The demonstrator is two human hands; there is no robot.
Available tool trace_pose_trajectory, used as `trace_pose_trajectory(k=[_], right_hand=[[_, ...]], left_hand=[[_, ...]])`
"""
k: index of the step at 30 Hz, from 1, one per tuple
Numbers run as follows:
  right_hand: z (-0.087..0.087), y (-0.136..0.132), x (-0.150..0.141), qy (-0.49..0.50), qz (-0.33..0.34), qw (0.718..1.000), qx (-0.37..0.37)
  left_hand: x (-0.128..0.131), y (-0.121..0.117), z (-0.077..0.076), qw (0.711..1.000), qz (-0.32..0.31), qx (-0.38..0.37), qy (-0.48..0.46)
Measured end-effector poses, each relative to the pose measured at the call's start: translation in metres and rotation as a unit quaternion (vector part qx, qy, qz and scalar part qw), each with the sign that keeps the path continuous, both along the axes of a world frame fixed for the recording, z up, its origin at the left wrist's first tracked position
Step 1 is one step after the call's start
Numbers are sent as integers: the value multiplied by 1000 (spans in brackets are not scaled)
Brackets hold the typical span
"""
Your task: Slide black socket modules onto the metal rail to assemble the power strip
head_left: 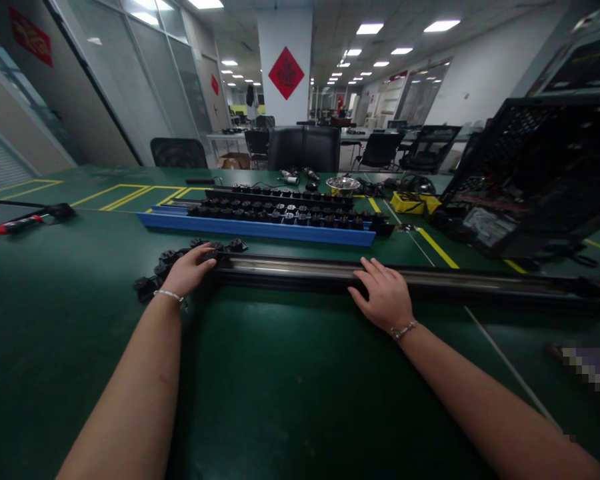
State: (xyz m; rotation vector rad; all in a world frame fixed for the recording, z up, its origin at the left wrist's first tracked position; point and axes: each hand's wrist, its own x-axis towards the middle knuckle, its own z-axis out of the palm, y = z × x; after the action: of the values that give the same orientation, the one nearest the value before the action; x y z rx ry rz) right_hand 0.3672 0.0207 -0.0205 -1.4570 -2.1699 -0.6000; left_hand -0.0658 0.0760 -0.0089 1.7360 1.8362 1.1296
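A long black track rail (290,268) with a shiny metallic channel along its top lies across the green table in front of me. My right hand (386,297) grips it near the middle, thumb on the near side and fingers over the top. At the rail's left end, my left hand (189,272) is closed around a small black socket module (219,252), partly hidden by the fingers. More of these round-faced black modules lie around that hand, one (144,288) to its left and another (237,245) just beyond the rail.
Behind the rail lies a blue channel strip (260,229), with rows of black modules (280,212) beyond it. A metal bowl (343,185) and a yellow box (414,202) stand farther back. A black mesh-sided case (540,173) rises at right; a red-and-black tool (20,225) lies at left.
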Motion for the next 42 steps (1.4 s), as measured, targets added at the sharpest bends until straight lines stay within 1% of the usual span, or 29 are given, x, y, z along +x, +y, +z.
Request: trace_pose_trajectory(k=[4,8,11,14,20,24,28,32,36,42], right_hand=[[0,0,0,1,1,1000,1],[1,0,0,1,2,1000,-9],[2,0,0,2,2,1000,-15],[4,-1,0,4,4,1000,-19],[4,-1,2,3,10,1000,-24],[3,-2,2,4,13,1000,-23],[3,-2,2,8,14,1000,-22],[5,-3,2,7,14,1000,-27],[6,-4,2,1,16,999,-33],[7,-5,2,3,18,999,-35]], left_hand=[[1,-2,-4,999,11,2,-44],[8,-7,0,997,34,-11,-61],[12,-9,3,998,41,-14,-52],[13,-9,2,998,53,-14,-43],[4,-8,-4,996,84,-15,-20],[0,-11,-5,995,101,-8,-8],[0,-14,-1,993,113,-11,8],[-1,-16,5,992,121,-37,12],[-12,-14,7,991,126,-47,18],[-43,-10,6,982,174,-48,51]])
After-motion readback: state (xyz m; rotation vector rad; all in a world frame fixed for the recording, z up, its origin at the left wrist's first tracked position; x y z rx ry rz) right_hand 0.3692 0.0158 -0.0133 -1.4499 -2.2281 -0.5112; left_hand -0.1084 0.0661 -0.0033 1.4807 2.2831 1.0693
